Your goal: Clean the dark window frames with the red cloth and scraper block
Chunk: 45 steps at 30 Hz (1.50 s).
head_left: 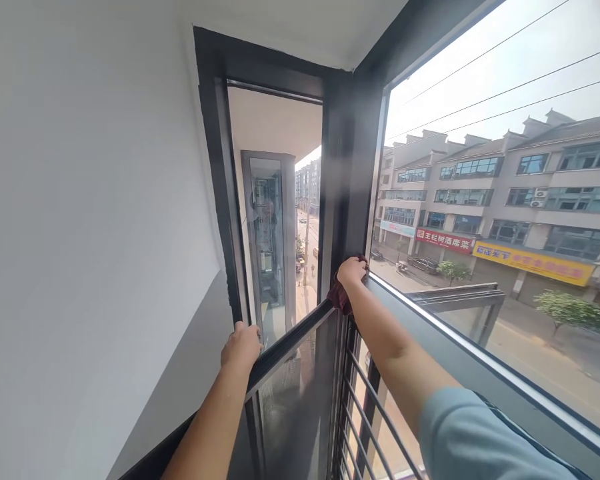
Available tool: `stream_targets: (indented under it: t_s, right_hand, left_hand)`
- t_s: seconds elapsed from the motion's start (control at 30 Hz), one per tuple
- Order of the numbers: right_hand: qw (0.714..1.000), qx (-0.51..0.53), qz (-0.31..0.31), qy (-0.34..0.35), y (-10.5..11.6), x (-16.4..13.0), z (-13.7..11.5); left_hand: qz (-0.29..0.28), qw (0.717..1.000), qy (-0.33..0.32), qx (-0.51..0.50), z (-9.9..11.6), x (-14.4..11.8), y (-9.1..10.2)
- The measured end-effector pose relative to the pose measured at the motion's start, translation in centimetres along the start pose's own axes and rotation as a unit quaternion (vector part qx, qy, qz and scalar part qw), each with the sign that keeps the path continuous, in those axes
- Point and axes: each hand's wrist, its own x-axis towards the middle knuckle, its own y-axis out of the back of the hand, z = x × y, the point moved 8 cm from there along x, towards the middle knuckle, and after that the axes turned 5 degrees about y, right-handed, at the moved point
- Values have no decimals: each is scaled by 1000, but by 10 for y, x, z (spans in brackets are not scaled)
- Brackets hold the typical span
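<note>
My right hand (353, 272) is closed on a dark red cloth (341, 299). It presses the cloth against the dark window frame (347, 167) in the corner where two windows meet. Part of the cloth hangs below my palm, over the end of the crossbar (290, 337). At the lower left corner of the narrow window opening, my left hand (241, 347) grips the frame, its fingertips curled over the edge and partly hidden.
Metal guard bars (367, 407) run below my right arm. On the right, an opened window sash (460, 300) sticks outward above the street. A pale wall (105, 200) rises on the left. Shopfronts (525, 257) line the far side of the street.
</note>
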Motion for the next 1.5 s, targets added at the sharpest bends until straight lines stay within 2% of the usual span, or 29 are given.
stream_targets:
  t_s: [0.13,0.23,0.3,0.37,0.47,0.53,0.6,0.67,0.73,0.8,0.83,0.93,1.0,1.07,1.13,1.2,1.27,1.33,1.4,1.47,1.5]
  right_hand:
    - [996,3,-29,80,-5,-25,-7]
    - [989,27,-58,137,-16,-70,1]
    - [982,51,-72,165,-29,-107,9]
    - [970,91,-111,196,-52,-144,10]
    - [933,171,-217,230,-98,-192,-4]
    - [915,212,-258,228,-124,-210,-17]
    - [913,235,-254,215,-140,-216,-27]
    - [917,245,-234,208,-148,-215,-35]
    - [922,238,-224,207,-153,-213,-40]
    - [926,222,-225,208,-156,-209,-45]
    - [924,218,-231,214,-158,-207,-48]
    - [901,234,-267,249,-165,-208,-54]
    - [888,258,-285,253,-168,-213,-43]
    - [889,292,-271,225,-164,-221,-15]
    - [900,326,-222,185,-148,-231,26]
    - [922,326,-153,143,-122,-238,71]
    - [953,277,-81,97,-92,-238,110]
    - [980,193,3,51,-63,-227,135]
    - [992,100,68,30,-46,-206,139]
    - [998,11,52,36,-53,-176,130]
    - [999,-26,10,44,-66,-158,125]
  left_hand:
    - [-2,999,-39,34,5,7,0]
    - [9,996,-70,46,5,22,6]
    - [42,992,-113,34,10,30,18]
    - [110,976,-185,16,24,29,37]
    - [237,929,-285,-2,52,0,65]
    - [294,904,-311,-26,65,-31,77]
    - [310,899,-303,-68,65,-62,81]
    - [316,898,-282,-119,53,-89,78]
    - [332,891,-251,-182,30,-110,69]
    - [332,887,-202,-249,2,-122,51]
    - [317,892,-168,-276,-11,-124,39]
    - [222,922,-48,-312,-47,-123,-6]
    - [162,938,6,-305,-66,-125,-32]
    - [115,948,36,-293,-85,-128,-54]
    - [72,955,64,-281,-106,-132,-75]
    - [33,955,103,-276,-130,-135,-97]
    - [3,950,145,-275,-151,-137,-120]
    - [-17,945,175,-277,-162,-136,-141]
    - [-28,944,174,-279,-157,-131,-159]
    - [-31,949,141,-281,-140,-127,-170]
    - [-30,952,116,-281,-129,-127,-173]
